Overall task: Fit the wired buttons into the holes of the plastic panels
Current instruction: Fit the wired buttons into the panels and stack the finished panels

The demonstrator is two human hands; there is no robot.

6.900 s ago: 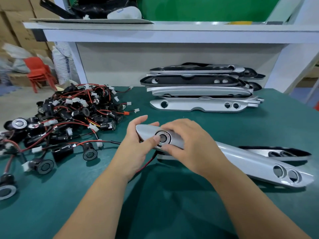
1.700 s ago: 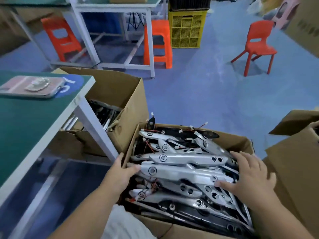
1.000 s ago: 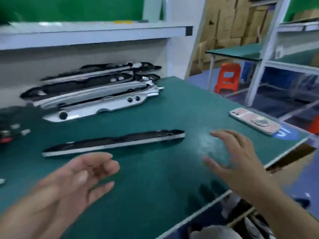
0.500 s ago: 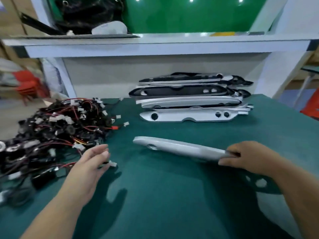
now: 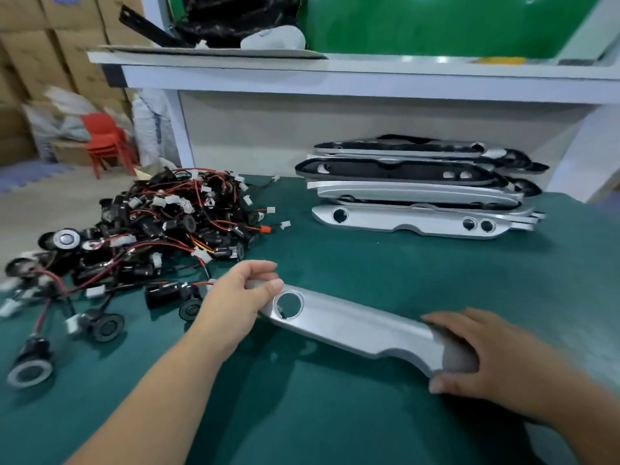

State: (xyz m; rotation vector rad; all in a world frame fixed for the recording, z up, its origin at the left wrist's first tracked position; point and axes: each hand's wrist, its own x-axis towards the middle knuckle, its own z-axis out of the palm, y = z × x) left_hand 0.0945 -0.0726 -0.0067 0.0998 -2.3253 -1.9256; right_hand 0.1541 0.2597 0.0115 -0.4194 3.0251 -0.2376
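Cardboard boxes [image 5: 50, 45] are stacked at the far left, with a red chair [image 5: 104, 139] on the floor in front of them. On the left part of the green counter [image 5: 369, 263] lies a tangled heap of wired buttons [image 5: 161, 229], black barrels with red and black leads and white plugs. A few loose buttons [image 5: 30, 370] are scattered on the near side of the heap, some with a silver ring facing up. Just right of the heap, the left grip [image 5: 235, 297] pinches the left tip of a silver plastic panel [image 5: 352, 323], thumb on its upper face and fingers curled over the far edge. Right beside that thumb is a round hole [image 5: 288, 305] in the panel, with no button in it. The panel runs across the near middle of the counter, slanting toward the right. Whether its underside touches the counter cannot be told, though a shadow lies beneath it. Farther back, against the wall under a white shelf [image 5: 369, 72], sits a stack of panels [image 5: 419, 193], silver and black, the front one showing three open holes. At the right, the right grip [image 5: 486, 354] grasps the panel's right end, fingers over the top and thumb under the near edge.
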